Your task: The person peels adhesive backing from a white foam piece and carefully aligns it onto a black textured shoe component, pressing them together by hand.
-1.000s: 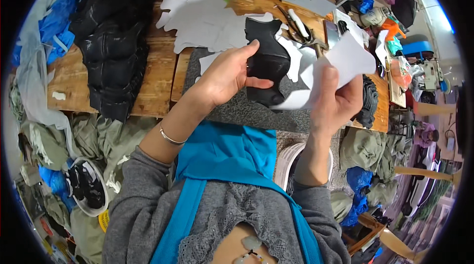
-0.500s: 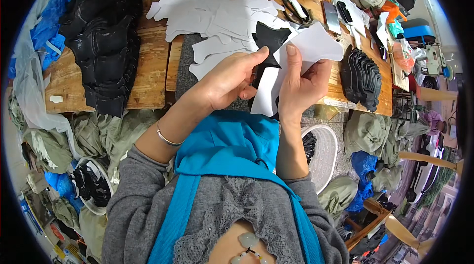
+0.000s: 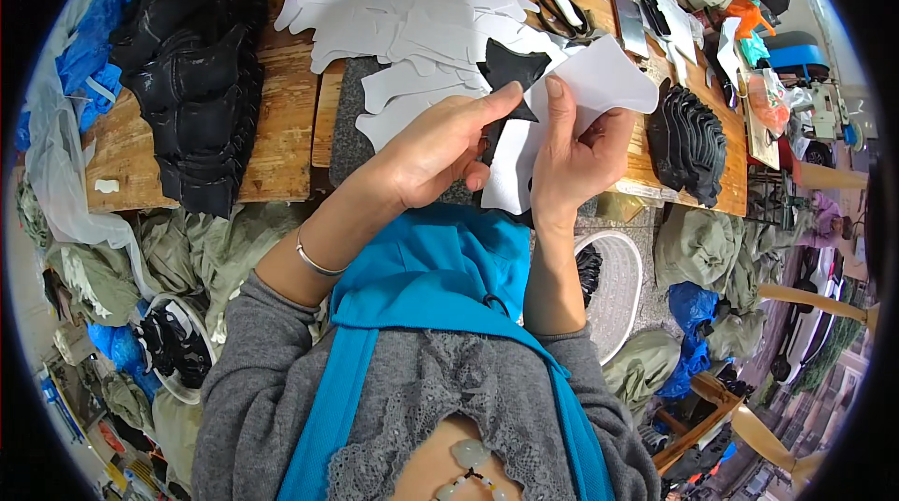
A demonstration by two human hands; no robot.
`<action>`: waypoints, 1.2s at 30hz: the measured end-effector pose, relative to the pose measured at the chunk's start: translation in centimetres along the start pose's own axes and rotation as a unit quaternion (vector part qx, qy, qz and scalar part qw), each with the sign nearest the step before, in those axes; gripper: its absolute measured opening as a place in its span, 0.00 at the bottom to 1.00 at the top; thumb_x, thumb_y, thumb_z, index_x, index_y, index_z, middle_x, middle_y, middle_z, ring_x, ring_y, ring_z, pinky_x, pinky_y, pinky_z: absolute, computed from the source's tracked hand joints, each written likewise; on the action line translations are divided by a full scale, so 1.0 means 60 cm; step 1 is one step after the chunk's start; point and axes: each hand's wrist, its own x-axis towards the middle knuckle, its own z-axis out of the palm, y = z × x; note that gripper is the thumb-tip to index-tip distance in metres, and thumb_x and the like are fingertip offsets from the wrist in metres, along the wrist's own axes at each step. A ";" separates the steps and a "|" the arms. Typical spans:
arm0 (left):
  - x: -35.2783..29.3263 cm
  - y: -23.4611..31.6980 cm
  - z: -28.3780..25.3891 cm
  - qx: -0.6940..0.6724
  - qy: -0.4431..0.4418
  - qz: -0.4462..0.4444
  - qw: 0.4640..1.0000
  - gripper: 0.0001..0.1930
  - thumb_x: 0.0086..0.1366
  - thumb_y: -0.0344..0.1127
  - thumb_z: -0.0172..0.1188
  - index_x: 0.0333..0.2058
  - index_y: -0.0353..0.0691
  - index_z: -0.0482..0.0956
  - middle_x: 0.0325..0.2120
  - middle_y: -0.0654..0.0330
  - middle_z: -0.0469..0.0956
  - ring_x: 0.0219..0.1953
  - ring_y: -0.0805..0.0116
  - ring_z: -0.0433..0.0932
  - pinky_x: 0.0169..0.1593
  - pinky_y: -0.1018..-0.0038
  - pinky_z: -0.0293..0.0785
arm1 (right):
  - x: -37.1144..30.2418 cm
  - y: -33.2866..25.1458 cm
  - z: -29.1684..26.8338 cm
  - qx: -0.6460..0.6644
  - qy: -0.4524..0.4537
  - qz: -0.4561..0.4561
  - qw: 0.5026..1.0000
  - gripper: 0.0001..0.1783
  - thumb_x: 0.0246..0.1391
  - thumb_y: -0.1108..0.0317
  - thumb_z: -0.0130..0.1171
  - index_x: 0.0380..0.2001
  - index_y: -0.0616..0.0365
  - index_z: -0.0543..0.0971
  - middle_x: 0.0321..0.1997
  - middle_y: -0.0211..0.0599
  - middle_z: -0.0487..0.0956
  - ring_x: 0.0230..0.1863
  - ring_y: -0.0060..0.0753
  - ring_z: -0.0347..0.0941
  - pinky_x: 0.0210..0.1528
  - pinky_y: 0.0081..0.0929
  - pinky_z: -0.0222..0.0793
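My right hand (image 3: 582, 156) is closed on a curved white cut-out piece (image 3: 613, 78), thumb on top and fingers bent beneath. A white strip (image 3: 510, 169), perhaps part of the same piece, hangs down between my hands. My left hand (image 3: 438, 147) pinches a black fabric-like piece (image 3: 513, 66) with its thumb; the fingers behind are partly hidden. The black piece lies against the white one where the hands meet. Just beyond, a loose heap of flat white cut-outs (image 3: 412, 28) spreads over the bench.
Stacked black pieces (image 3: 201, 80) cover the wooden bench (image 3: 281, 140) at left. Another black stack (image 3: 688, 145) sits at the right edge. Scissors (image 3: 552, 9) lie behind the white heap. A white basket (image 3: 618, 290) stands below on the right.
My right hand and the white piece have shifted slightly to the right. The left hand has moved a little the same way, still on the black piece.
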 end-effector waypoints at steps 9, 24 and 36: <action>0.004 -0.014 -0.007 0.095 -0.037 0.047 0.994 0.16 0.59 0.42 0.60 0.32 0.31 0.75 0.25 0.63 0.74 0.18 0.80 0.71 0.18 0.85 0.67 | 0.000 0.007 0.006 -0.006 0.051 -0.042 0.998 0.16 0.44 0.67 0.68 0.32 0.63 0.74 0.21 0.31 0.75 0.17 0.18 0.65 0.20 0.16 0.62; 0.003 -0.016 -0.038 0.200 -0.054 0.062 0.976 0.13 0.56 0.33 0.62 0.36 0.28 0.77 0.31 0.56 0.79 0.35 0.72 0.78 0.41 0.80 0.73 | 0.013 0.025 -0.059 0.308 -0.206 0.261 0.891 0.12 0.45 0.77 0.64 0.32 0.61 0.71 0.30 0.31 0.77 0.33 0.18 0.71 0.37 0.16 0.67; 0.006 -0.014 -0.034 0.170 -0.080 0.036 0.982 0.14 0.53 0.32 0.64 0.35 0.27 0.78 0.29 0.56 0.79 0.32 0.73 0.78 0.39 0.80 0.73 | 0.019 0.027 -0.068 0.225 -0.297 0.220 0.901 0.12 0.43 0.78 0.65 0.30 0.62 0.72 0.27 0.29 0.77 0.31 0.16 0.70 0.35 0.16 0.66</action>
